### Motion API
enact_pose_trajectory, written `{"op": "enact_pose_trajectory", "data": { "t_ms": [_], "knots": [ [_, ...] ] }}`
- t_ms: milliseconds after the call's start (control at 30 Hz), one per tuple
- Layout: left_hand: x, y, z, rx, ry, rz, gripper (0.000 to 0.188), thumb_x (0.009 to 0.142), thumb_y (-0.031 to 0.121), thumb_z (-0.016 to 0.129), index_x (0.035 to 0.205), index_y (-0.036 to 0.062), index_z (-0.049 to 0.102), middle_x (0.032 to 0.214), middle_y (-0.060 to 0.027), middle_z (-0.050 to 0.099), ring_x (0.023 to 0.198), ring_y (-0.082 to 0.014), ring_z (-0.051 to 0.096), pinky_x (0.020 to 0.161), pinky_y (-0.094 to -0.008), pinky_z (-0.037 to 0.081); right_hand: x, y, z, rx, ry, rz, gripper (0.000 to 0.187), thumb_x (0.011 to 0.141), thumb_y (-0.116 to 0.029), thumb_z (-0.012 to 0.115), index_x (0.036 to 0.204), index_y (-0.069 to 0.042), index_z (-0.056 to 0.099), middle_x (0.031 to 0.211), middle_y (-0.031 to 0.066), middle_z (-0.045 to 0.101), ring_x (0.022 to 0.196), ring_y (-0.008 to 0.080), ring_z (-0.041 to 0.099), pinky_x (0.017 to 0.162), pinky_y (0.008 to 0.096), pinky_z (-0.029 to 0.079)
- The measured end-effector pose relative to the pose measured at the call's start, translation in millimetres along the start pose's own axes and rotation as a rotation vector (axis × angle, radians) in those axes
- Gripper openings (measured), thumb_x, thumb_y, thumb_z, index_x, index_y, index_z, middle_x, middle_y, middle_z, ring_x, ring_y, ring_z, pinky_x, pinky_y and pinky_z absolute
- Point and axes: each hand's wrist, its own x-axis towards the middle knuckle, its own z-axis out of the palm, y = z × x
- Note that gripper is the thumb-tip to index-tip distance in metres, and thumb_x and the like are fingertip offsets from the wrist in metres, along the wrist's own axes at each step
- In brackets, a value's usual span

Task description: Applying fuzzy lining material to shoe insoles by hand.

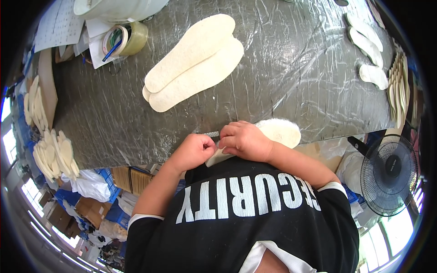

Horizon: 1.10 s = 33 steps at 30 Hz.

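A cream, fluffy insole (pixel 284 131) lies at the near edge of the table, close against my body. My right hand (pixel 248 142) lies across its middle with curled fingers, covering much of it. Just left of it, my left hand (pixel 195 151) is closed in a pinch near the insole's left end; whatever is between its fingertips is too small to make out. A narrow greyish patterned strip (pixel 212 134) shows on the table between the two hands. Farther off, a pair of cream felt insoles (pixel 195 63) lies overlapping, one partly on top of the other.
Stacks of insoles stand at the table's left edge (pixel 54 152) and right edge (pixel 398 91). More insoles (pixel 366 41) lie at the far right. Tape rolls (pixel 136 38) with a blue pen, papers and a white tub (pixel 118 9) occupy the far left. A black fan (pixel 389 175) stands right.
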Motion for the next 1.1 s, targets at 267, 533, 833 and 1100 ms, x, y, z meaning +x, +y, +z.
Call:
{"op": "enact_pose_trajectory", "data": {
  "t_ms": [267,533,833,1100],
  "knots": [
    [-1.3,-1.8,4.6,0.002,0.016,-0.003,0.008,0.083,0.005,0.062,0.080,-0.0011,0.066,0.069,-0.0007,0.062,0.063,-0.0062,0.053,0.055,-0.0252,0.044,2.3,-1.0,5.6,0.024,-0.061,0.077,0.019,0.069,-0.013,0.075,0.086,-0.013,0.066,0.097,0.0037,0.059,0.099,0.0260,0.058,0.085,0.0394,0.045],
    [7.1,-21.2,15.1,0.212,0.098,0.114,0.013,0.077,0.012,0.063,0.078,-0.0005,0.067,0.076,-0.0191,0.065,0.067,-0.0309,0.064,0.062,-0.0383,0.050,7.6,-8.0,-0.5,0.079,-0.165,0.014,0.010,0.070,-0.009,0.069,0.070,-0.012,0.060,0.097,0.0013,0.057,0.103,0.0215,0.053,0.086,0.0361,0.042],
    [-5.8,0.0,17.1,0.409,0.285,0.327,0.009,0.077,0.004,0.068,0.084,0.0016,0.061,0.083,-0.0116,0.061,0.067,-0.0260,0.062,0.061,-0.0329,0.049,0.7,-1.1,13.1,0.038,-0.035,0.111,0.011,0.076,-0.013,0.069,0.083,-0.010,0.060,0.097,0.0053,0.061,0.092,0.0265,0.062,0.080,0.0397,0.049],
    [-11.4,-16.1,15.7,-0.025,0.198,0.313,0.005,0.085,0.001,0.064,0.088,-0.0006,0.061,0.096,-0.0056,0.059,0.081,-0.0114,0.057,0.069,-0.0244,0.047,-0.1,1.6,14.6,-0.016,-0.044,0.154,0.011,0.080,-0.016,0.066,0.085,-0.010,0.059,0.090,0.0056,0.061,0.088,0.0263,0.063,0.075,0.0388,0.051]
  ]
}}
